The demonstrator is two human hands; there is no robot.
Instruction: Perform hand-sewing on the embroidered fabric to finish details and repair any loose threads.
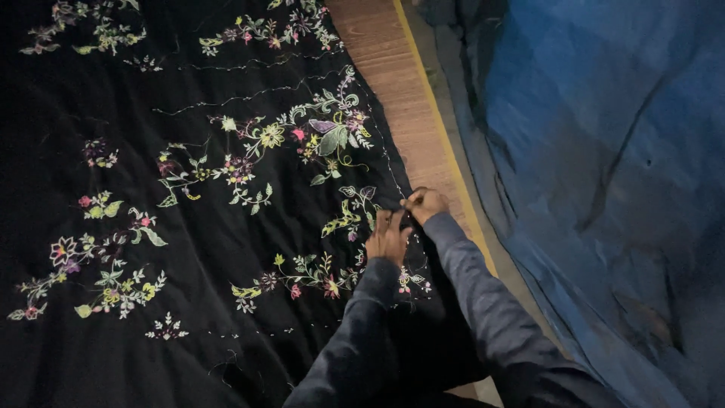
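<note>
Two dark grey-blue long sleeves (pixel 453 325) reach up from the bottom edge of the view, nearest the camera, toward a large black cloth embroidered with coloured flowers and pale green leaves (pixel 189 227). That cloth covers most of the view and serves as the landmark. Near its right edge, the left hand (pixel 388 238) lies palm down on the cloth, fingers loosely spread and pressing flat, gripping nothing. Just beside it, closer to the cloth's edge, the right hand (pixel 425 204) is curled closed, its fingertips pinched together against the cloth; whether they hold something small cannot be told. Both hands touch the cloth beside a white-outlined leaf motif (pixel 355 205). Right of the cloth runs a strip of brown wood-grain board with a yellow edge (pixel 408 106). Beyond that board, farther right, lies a crumpled blue plastic tarpaulin (pixel 604 166).
</note>
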